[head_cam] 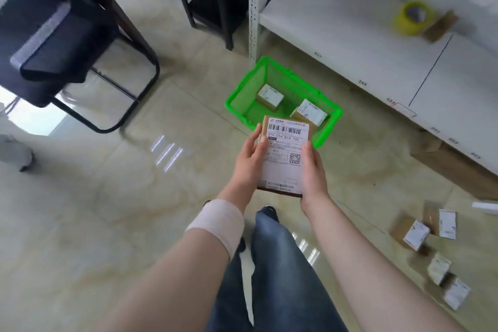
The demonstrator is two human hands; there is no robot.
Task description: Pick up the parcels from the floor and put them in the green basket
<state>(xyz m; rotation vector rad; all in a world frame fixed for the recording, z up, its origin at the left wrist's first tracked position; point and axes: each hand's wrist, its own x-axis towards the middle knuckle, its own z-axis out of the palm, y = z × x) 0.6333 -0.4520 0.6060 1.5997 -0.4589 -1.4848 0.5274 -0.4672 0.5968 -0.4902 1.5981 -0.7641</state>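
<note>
Parcel, label up, long axis pointing toward green basket, gripped by both hands.

The parcel hides the near corner of the green basket. The left hand and the right hand have most of their fingers tucked under the parcel, out of sight. The small print on its label is too tiny to read. The parcels on the floor look blurry. The black chair runs off the left edge.
</note>
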